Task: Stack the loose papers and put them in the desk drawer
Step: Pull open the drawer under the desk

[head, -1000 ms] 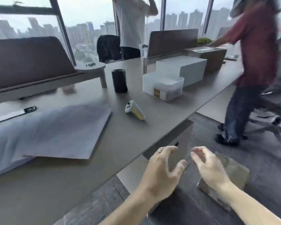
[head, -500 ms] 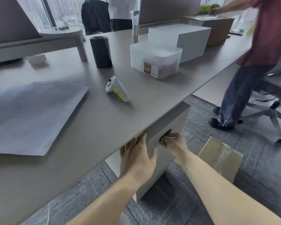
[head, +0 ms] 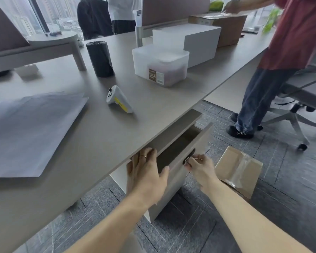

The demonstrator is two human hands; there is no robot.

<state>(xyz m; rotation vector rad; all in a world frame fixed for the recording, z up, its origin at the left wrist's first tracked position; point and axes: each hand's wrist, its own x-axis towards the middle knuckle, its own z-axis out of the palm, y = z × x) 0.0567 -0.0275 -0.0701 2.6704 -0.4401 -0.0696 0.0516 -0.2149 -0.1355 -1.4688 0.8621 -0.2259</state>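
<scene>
Grey carpet tiles (head: 290,207) covered the office floor, and a long taupe desk (head: 98,136) ran from the lower left up toward two o'clock. On the desk at nine o'clock lay the loose papers (head: 29,132), a flat overlapping spread with one corner reaching toward the desk's middle. Just beyond that corner, toward one o'clock, a white handheld controller with a yellow label (head: 119,99) lay on its side. Farther back stood a black cylinder (head: 99,59), and to its right a frosted plastic bin (head: 160,64) with a brown label, touching or just in front of a white box (head: 190,41). A cardboard box (head: 224,24) sat behind that at one o'clock.

Under the desk's near edge, the desk drawer (head: 181,154) stood partly pulled out, its dark interior showing along the top. The left hand (head: 146,174) gripped the drawer's near corner, fingers curled over the top edge and thumb spread against the front panel; a ring showed on one finger. The right hand (head: 201,168) was pinched, fingertips together, on a small key with a ring (head: 188,160) at the dark lock on the drawer front.

On the floor at four o'clock from the drawer sat a taped cardboard carton (head: 239,168). At two o'clock a person in a red shirt and jeans (head: 274,70) stood beside an office chair (head: 303,99). Another person stood at twelve o'clock by the windows.
</scene>
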